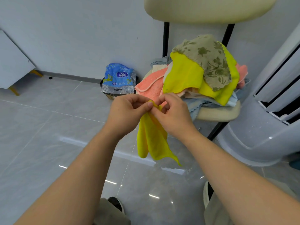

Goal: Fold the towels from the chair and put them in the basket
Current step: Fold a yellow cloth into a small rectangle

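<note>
Both hands raised over floor, close together. Left hand (128, 111) and right hand (173, 112) each pinch top edge of yellow towel (151, 137); towel hangs limp below. Heap of towels (199, 73) on chair (217, 113), just behind hands.

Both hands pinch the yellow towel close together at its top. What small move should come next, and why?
Probably slide the left hand and right hand apart along the top edge: the yellow towel hangs bunched below them, so it likely needs spreading before any fold.
</note>
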A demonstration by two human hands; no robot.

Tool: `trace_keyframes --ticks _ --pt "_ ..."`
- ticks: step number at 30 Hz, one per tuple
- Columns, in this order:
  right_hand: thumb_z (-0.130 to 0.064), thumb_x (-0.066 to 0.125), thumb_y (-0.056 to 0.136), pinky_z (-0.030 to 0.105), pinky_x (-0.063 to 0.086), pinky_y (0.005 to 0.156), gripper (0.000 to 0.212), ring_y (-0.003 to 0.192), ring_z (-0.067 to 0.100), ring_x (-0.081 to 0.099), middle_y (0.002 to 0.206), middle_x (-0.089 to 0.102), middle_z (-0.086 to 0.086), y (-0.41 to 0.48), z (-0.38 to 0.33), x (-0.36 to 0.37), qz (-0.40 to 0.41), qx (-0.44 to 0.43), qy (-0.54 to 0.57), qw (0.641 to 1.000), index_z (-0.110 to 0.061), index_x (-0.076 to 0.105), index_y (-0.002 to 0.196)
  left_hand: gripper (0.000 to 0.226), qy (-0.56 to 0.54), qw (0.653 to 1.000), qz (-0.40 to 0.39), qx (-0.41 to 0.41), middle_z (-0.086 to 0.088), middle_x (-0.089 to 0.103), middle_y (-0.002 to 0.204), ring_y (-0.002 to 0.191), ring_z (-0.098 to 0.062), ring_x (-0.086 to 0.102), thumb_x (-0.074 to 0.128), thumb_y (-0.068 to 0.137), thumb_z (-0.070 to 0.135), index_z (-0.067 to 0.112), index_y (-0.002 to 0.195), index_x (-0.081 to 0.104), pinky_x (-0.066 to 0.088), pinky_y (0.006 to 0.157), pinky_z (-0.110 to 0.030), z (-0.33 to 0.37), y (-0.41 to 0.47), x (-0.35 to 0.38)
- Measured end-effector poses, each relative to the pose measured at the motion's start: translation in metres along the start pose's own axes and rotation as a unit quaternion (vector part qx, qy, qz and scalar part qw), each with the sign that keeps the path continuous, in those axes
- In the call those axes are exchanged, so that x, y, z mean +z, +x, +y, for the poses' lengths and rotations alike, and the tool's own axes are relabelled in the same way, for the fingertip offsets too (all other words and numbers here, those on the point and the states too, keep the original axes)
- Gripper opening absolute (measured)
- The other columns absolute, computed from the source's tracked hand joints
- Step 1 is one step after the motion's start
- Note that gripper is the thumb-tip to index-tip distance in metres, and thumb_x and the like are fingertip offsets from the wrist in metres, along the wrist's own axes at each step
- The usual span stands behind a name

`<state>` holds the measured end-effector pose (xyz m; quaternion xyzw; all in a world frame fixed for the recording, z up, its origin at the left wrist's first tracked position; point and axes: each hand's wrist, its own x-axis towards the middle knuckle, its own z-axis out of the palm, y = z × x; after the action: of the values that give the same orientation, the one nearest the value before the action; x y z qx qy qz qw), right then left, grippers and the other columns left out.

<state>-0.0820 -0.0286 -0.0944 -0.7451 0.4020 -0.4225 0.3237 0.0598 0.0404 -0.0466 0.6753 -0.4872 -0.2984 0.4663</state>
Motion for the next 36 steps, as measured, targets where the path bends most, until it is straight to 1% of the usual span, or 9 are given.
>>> trace_keyframes --ticks 5,9,13,17,21,25,32,34,36 --pt "-0.037 0.08 0.078 0.026 0.043 0.068 0.024 0.068 -0.006 0.043 0.094 0.056 -0.009 0.002 0.006 -0.006 -0.035 -0.036 -0.028 0.998 -0.027 0.058 0.076 0.004 0.102 0.994 0.0 0.043 0.009 0.076 0.079 0.078 -0.004 0.071 0.077 0.087 0.02 0.022 0.09 0.077 0.057 0.078 -0.027 -0.001 0.002 0.0" --pt "-0.034 0.077 0.08 0.034 0.045 0.071 0.023 0.072 0.009 0.049 0.085 0.055 -0.012 0.008 0.002 -0.02 -0.147 -0.009 -0.127 0.981 -0.03 0.055 0.086 0.009 0.126 0.99 0.018 0.059 0.013 0.074 0.082 0.078 -0.002 0.07 0.076 0.087 0.018 0.027 0.091 0.075 0.056 0.077 -0.022 0.0 0.005 -0.003" --pt "-0.039 0.068 0.088 0.035 0.043 0.068 0.022 0.091 0.025 0.058 0.09 0.059 -0.001 0.006 -0.003 -0.028 -0.289 0.044 -0.277 0.915 -0.022 0.054 0.089 0.014 0.109 0.991 0.042 0.072 0.012 0.073 0.086 0.083 -0.006 0.069 0.073 0.089 0.015 0.028 0.092 0.073 0.057 0.079 -0.021 0.0 0.007 -0.01" --pt "-0.037 0.068 0.088 0.034 0.039 0.066 0.037 0.081 0.025 0.048 0.074 0.04 -0.004 0.004 -0.009 -0.033 -0.362 0.067 -0.352 0.86 -0.022 0.039 0.068 0.013 0.104 0.987 0.097 0.069 0.01 0.073 0.09 0.089 -0.011 0.069 0.07 0.092 0.019 0.032 0.093 0.071 0.056 0.086 -0.03 -0.004 0.009 -0.025" --pt "-0.038 0.065 0.089 0.037 0.044 0.064 0.038 0.079 0.026 0.052 0.073 0.045 -0.003 0.003 -0.014 -0.035 -0.354 0.033 -0.346 0.868 -0.02 0.04 0.066 0.012 0.147 0.976 0.15 0.062 0.019 0.067 0.084 0.084 -0.008 0.065 0.067 0.094 0.019 0.031 0.094 0.067 0.052 0.082 -0.023 -0.011 0.009 -0.045" --pt "-0.053 0.062 0.09 0.039 0.049 0.08 0.029 0.098 0.019 0.055 0.108 0.052 -0.002 0.004 -0.02 -0.036 -0.331 -0.028 -0.304 0.893 -0.024 0.065 0.087 0.01 0.217 0.957 0.186 0.042 0.007 0.068 0.089 0.084 -0.007 0.06 0.064 0.095 0.019 0.022 0.101 0.071 0.039 0.073 -0.02 -0.021 0.01 -0.064" --pt "-0.051 0.055 0.095 0.046 0.044 0.093 0.038 0.117 0.026 0.048 0.132 0.049 0.001 0.008 -0.037 -0.035 -0.145 -0.074 -0.37 0.915 -0.02 0.075 0.101 0.014 0.242 0.95 0.196 0.001 0.003 0.064 0.088 0.082 -0.016 0.057 0.06 0.096 0.013 0.015 0.104 0.071 0.038 0.075 -0.024 -0.029 0.013 -0.068" --pt "-0.053 0.051 0.097 0.042 0.046 0.09 0.039 0.109 0.023 0.054 0.119 0.059 0.0 0.011 -0.039 -0.039 -0.209 -0.061 -0.351 0.911 -0.023 0.074 0.086 0.014 0.239 0.95 0.199 -0.017 0.0 0.064 0.089 0.083 -0.018 0.057 0.059 0.096 0.012 0.013 0.104 0.07 0.039 0.076 -0.026 -0.031 0.015 -0.067" --pt "-0.05 0.051 0.098 0.034 0.042 0.069 0.048 0.076 0.019 0.054 0.076 0.058 -0.002 0.012 -0.043 -0.045 -0.288 -0.043 -0.332 0.897 -0.019 0.056 0.061 0.013 0.225 0.954 0.196 -0.037 -0.003 0.068 0.091 0.085 -0.022 0.062 0.059 0.096 0.013 0.013 0.104 0.07 0.046 0.078 -0.03 -0.034 0.018 -0.068"
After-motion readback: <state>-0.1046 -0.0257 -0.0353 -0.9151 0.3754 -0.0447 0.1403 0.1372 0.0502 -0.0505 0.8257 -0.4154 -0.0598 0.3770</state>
